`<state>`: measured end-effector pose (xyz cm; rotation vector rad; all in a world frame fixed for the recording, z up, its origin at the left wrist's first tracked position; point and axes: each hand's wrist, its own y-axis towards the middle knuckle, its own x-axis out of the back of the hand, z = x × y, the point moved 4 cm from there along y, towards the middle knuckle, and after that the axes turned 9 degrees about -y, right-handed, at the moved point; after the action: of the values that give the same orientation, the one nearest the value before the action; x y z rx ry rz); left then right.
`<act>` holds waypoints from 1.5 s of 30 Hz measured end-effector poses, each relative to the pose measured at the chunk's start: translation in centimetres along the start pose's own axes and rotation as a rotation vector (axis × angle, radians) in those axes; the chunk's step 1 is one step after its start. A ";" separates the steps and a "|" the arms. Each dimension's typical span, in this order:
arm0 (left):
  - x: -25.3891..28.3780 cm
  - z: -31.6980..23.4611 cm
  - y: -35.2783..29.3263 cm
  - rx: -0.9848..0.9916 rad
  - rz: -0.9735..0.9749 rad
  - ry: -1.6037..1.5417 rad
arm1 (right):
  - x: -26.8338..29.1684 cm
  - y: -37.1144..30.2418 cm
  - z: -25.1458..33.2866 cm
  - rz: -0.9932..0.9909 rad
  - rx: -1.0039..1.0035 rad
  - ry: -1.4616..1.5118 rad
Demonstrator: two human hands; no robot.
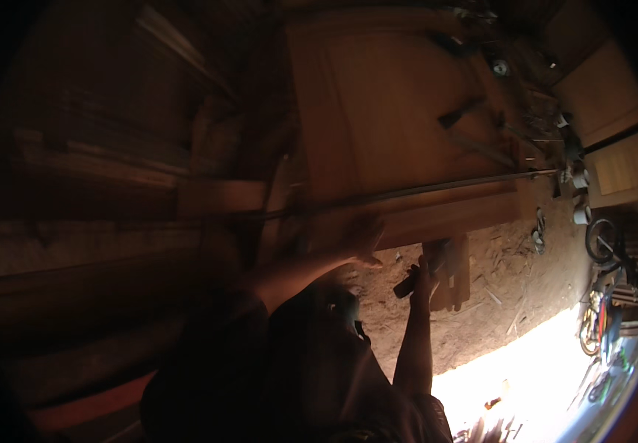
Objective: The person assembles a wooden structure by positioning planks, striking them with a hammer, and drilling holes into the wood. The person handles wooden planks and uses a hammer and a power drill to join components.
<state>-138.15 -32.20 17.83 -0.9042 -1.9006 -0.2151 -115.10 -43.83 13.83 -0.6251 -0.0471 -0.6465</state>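
My left hand (361,242) lies with its fingers stretched out over the near edge of a reddish-brown wooden board (452,218), the thumb apart. Below that edge, my right hand (425,283) is closed around a dark tool with a blocky end (405,286). Shadow and blur hide what kind of tool it is. A long thin strip (422,186) runs across the work, just beyond my left hand. Behind it spreads a wide flat wooden panel (385,103).
On the panel's right side lie a dark-ended tool (460,114) and other small items. Stacked timber (127,166) fills the dim left. Wood scraps litter the dirt floor (496,273). Motorcycles (601,317) stand at the right, near a brightly sunlit patch (511,376).
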 end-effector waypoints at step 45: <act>-25.8 32.8 -40.1 1.380 -0.287 -1.060 | -30.6 -10.6 12.2 0.623 1.068 -1.286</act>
<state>-181.80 -56.82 -11.07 0.3334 -2.3546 1.5053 -143.95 -26.82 22.42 0.1043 -1.2606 0.4943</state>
